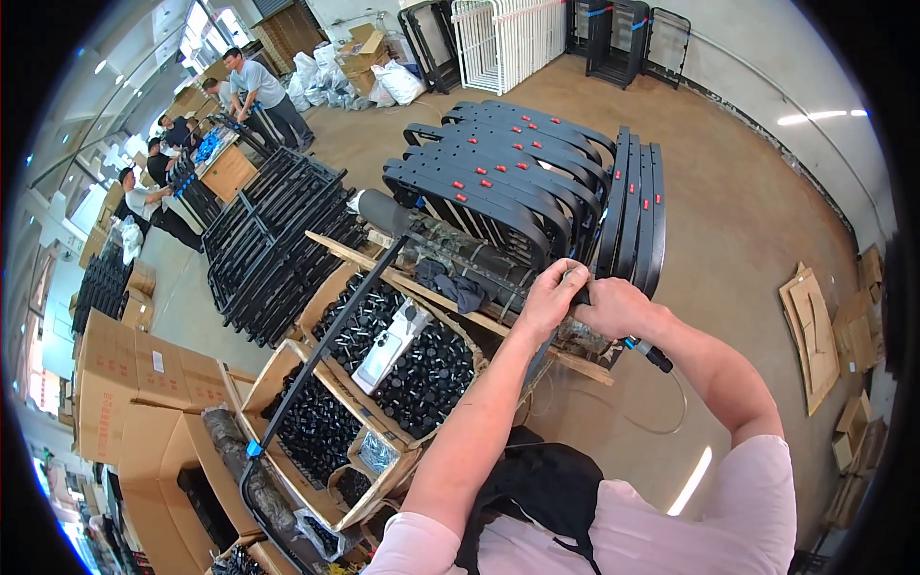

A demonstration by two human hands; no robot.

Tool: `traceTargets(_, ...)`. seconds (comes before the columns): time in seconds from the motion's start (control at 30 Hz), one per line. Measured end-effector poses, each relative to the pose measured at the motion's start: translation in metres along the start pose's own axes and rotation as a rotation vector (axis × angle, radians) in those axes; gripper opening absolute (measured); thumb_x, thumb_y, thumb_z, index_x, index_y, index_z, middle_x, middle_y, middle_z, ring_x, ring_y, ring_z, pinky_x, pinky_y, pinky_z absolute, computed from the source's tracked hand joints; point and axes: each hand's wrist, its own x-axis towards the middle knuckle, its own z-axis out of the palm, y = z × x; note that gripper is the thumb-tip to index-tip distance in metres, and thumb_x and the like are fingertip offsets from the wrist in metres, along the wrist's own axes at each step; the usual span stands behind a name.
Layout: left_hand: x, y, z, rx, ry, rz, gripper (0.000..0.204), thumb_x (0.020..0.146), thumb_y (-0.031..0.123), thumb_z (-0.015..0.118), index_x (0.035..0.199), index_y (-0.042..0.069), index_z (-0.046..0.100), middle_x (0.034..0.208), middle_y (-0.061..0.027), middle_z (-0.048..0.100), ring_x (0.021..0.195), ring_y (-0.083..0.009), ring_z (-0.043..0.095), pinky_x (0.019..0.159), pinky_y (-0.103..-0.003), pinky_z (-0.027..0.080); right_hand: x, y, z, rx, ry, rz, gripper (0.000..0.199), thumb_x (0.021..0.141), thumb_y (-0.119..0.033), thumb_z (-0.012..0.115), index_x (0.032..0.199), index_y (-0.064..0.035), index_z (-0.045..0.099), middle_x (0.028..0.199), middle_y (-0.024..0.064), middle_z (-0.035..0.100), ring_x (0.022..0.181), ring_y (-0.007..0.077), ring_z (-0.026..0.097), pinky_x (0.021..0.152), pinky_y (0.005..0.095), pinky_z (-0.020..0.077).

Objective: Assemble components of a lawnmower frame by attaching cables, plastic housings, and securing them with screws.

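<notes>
Overhead, a workshop floor is seen through a rounded fisheye view. At the far left of the frame, stacked cardboard boxes [115, 379] are piled, and further up several other people [251, 88] are bent over a work table. Lower left of centre, open cartons [316, 422] are filled with small black plastic caps [426, 374], and a long black bar [326, 331] is laid slantwise across them. A white flat device [388, 347] is rested on the caps. Left of centre, black metal frames [273, 240] are stacked on the floor.

At the centre, curved black frames with small red tabs [498, 177] are leaned in a row on a wooden rack [422, 287]. Just right of centre, the left hand [548, 299] and the right hand [613, 307] are brought together, touching, at the lower edge of an upright black frame [628, 206]. The fingers of both hands are curled tightly around the frame's edge. A black tool with a blue band [652, 355] is seen just below the right wrist; whether it is held cannot be told.

At the far right, flattened cardboard [815, 331] is scattered on the brown floor [738, 220].
</notes>
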Motion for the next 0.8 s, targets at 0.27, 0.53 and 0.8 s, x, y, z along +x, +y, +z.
traceTargets(0.27,0.001,-0.007,-0.001,0.035,-0.001,0.021,0.023,0.108,0.026,0.062,0.11,0.004,0.067,0.101,0.0014,0.066,0.096,-0.0081,0.057,0.087,-0.028,0.048,0.002,0.001,0.007,0.002,0.0,0.004,0.051,0.093,-0.039,0.061,0.105,0.0082,0.073,0.1,0.0289,0.075,0.096,0.0432,0.074,0.086,0.052,0.0586)
traceTargets(0.53,-0.004,-0.021,-0.005,0.059,0.05,0.025,0.029,0.106,0.03,0.065,0.112,0.002,0.068,0.097,0.0004,0.067,0.092,-0.0076,0.057,0.081,-0.029,0.049,0.005,-0.01,0.001,0.181,-0.206,0.139,0.041,0.087,-0.034,0.065,0.093,0.0057,0.074,0.089,0.0206,0.077,0.088,0.0303,0.077,0.077,0.0435,0.0599)
traceTargets(0.8,-0.001,-0.022,-0.004,0.038,0.053,0.059,0.033,0.108,0.036,0.064,0.114,0.003,0.067,0.1,0.0007,0.065,0.094,-0.0082,0.056,0.085,-0.03,0.049,0.034,0.011,0.026,0.329,-0.126,0.065,0.023,0.075,-0.018,0.071,0.083,0.004,0.074,0.077,0.0133,0.075,0.069,0.0233,0.073,0.066,0.0354,0.0576)
